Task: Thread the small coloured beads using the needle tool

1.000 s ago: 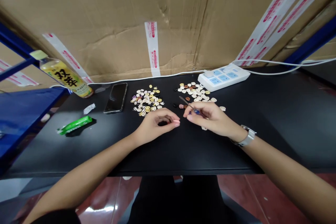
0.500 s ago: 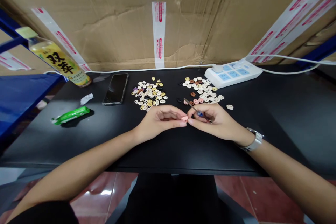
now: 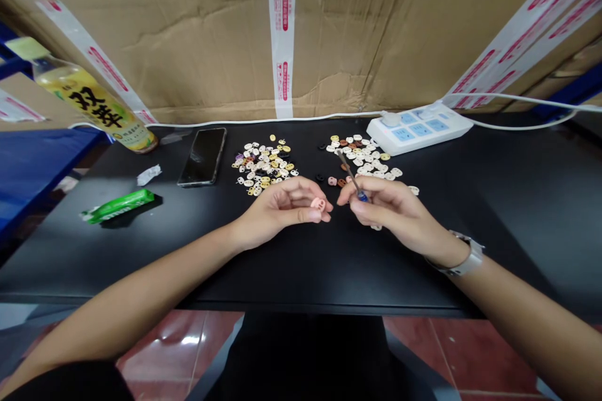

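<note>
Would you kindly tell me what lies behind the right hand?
Behind the right hand lies a pile of small mixed-colour plastic pieces; its nearest pieces are covered by the hand.

One head-worn view — looking forward and down from close above the black desk (image 3: 470,213), facing a cardboard wall (image 3: 188,44) behind it — with both forearms reaching in from the lower edge.

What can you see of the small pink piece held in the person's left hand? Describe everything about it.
The small pink piece is a flat, rounded, pale pink bit that looks like plastic, with what seem to be two small holes. It is pinched at the fingertips of the left hand, just above the black table, its face turned up towards the camera. It is close to the right hand but apart from it. Finer detail is too small to tell.
</note>
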Motion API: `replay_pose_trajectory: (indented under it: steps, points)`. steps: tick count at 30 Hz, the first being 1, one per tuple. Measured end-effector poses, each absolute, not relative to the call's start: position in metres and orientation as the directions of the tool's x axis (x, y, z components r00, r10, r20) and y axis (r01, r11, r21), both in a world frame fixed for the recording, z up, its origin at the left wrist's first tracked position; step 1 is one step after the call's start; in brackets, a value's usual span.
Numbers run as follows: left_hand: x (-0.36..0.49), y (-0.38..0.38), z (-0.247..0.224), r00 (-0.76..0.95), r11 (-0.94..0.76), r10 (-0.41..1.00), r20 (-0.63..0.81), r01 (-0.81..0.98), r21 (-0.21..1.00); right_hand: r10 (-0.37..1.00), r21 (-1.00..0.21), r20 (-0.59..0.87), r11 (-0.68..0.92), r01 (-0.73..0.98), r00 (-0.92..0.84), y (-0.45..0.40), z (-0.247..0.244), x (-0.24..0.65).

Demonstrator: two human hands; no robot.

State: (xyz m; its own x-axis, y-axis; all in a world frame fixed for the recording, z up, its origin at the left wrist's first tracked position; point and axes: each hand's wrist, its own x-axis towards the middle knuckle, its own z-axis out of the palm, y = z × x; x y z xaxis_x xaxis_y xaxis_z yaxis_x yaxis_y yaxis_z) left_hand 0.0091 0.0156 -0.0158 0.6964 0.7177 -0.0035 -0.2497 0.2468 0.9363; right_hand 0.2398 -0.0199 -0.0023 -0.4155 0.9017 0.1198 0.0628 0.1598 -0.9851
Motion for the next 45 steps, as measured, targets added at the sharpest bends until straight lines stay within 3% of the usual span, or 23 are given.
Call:
replay_pose_trajectory:
  steps: [4, 9, 16, 19, 23, 36, 45]
  points:
    - [0.007, 0.020, -0.018, 0.644, 0.270, 0.764, -0.015, -0.299, 0.915, 0.917, -0.996, 0.090, 0.085, -0.031, -0.389, -0.021, -0.001, 0.243]
    - [0.007, 0.021, -0.021, 0.622, 0.342, 0.781, -0.055, -0.353, 0.871, 0.912, -0.949, 0.214, 0.279, 0.145, -0.351, -0.026, 0.007, 0.245]
    - [0.008, 0.020, -0.019, 0.652, 0.405, 0.756, -0.051, -0.406, 0.820, 0.880, -0.779, 0.334, 0.459, 0.427, -0.337, -0.025, 0.009, 0.254]
    - [0.008, 0.020, -0.019, 0.645, 0.404, 0.764, -0.034, -0.436, 0.804, 0.828, -0.626, 0.417, 0.560, 0.543, -0.374, -0.027, 0.007, 0.256]
    - [0.008, 0.021, -0.020, 0.641, 0.404, 0.767, -0.025, -0.454, 0.794, 0.725, -0.457, 0.542, 0.679, 0.575, -0.425, -0.029, 0.007, 0.257]
    - [0.007, 0.021, -0.023, 0.587, 0.353, 0.808, -0.048, -0.417, 0.838, 0.740, -0.354, 0.458, 0.661, 0.662, -0.493, -0.030, 0.006, 0.257]
    - [0.010, 0.021, -0.028, 0.463, 0.150, 0.885, 0.050, -0.387, 0.910, 0.709, -0.267, 0.489, 0.676, 0.687, -0.508, -0.036, 0.003, 0.249]
